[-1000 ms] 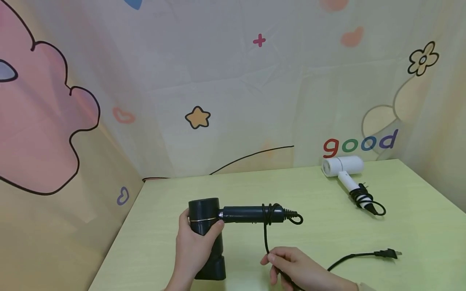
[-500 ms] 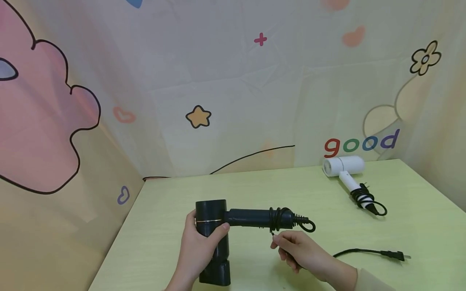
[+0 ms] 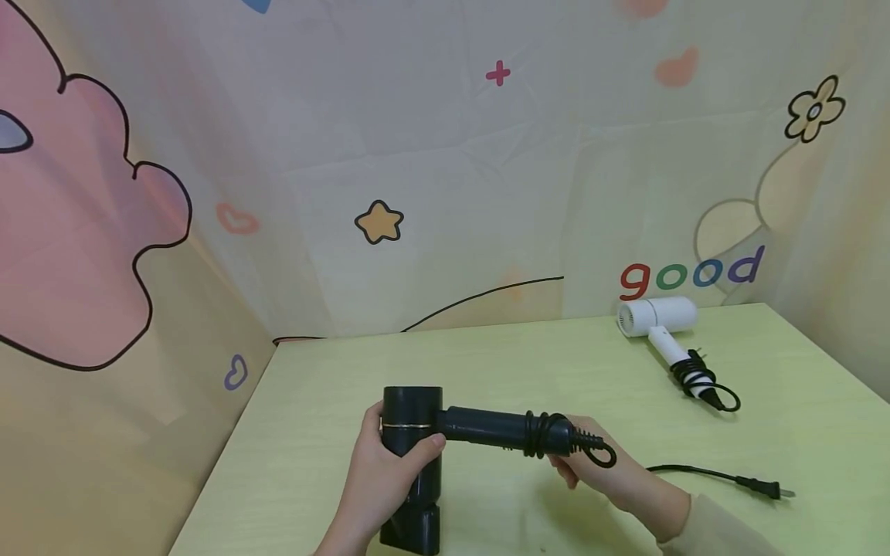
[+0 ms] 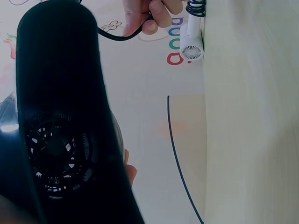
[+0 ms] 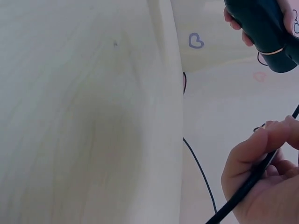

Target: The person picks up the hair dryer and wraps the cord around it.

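Note:
A dark hair dryer (image 3: 487,426) with a thin gold ring is held above the table, its barrel upright and its handle pointing right. My left hand (image 3: 385,475) grips the barrel, thumb across the front. Several turns of black cord (image 3: 538,434) wrap the handle near its end. Behind that end is my right hand (image 3: 612,467), partly hidden by the handle. In the right wrist view its curled fingers hold the cord, which runs across the palm. The left wrist view shows the dryer's round grille (image 4: 56,149) close up.
A white hair dryer (image 3: 657,316) lies at the table's back right, black cord wound round its handle. The dark dryer's plug (image 3: 761,486) hangs or lies at the right; which, I cannot tell. A printed curtain (image 3: 445,193) stands behind the table (image 3: 334,371).
The right hand has carried the cord up and behind the handle, adding to the wrap. The dark dryer has shifted slightly right and down, its handle end dipping. The plug has moved slightly right.

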Demonstrator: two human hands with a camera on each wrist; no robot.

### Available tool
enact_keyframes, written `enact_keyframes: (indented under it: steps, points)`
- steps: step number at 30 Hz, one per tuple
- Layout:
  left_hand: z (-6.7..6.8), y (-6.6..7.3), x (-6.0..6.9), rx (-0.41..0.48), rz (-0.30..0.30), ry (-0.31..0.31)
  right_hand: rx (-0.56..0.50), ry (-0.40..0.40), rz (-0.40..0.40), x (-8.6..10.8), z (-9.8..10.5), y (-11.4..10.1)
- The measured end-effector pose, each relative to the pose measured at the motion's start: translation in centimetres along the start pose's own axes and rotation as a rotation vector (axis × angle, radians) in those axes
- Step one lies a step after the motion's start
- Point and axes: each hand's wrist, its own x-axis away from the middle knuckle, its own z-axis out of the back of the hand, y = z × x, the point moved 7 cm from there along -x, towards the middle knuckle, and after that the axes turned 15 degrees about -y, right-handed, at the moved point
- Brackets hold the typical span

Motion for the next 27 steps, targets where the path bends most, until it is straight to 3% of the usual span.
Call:
enact_keyframes:
  steps: [5, 10, 14, 21, 27]
  points:
    - [0.0, 0.1, 0.0, -0.022, -0.009, -0.014, 0.003, 0.01, 0.039, -0.1, 1.0, -0.6]
    - [-0.1, 0.0, -0.3, -0.032, -0.015, -0.032, 0.019, 0.062, -0.026, -0.1, 2.1, -0.9]
    - [-0.1, -0.1, -0.4, -0.049, -0.006, -0.04, 0.077, 0.081, -0.013, 0.2, 2.8, -1.6]
    - [-0.2, -0.6, -0.6, -0.084, 0.001, -0.05, 0.074, 0.068, 0.04, 0.5, 3.2, -2.3]
    - [-0.2, -0.8, -0.9, -0.12, -0.008, -0.045, 0.068, 0.065, 0.037, 0.7, 3.3, -2.7]
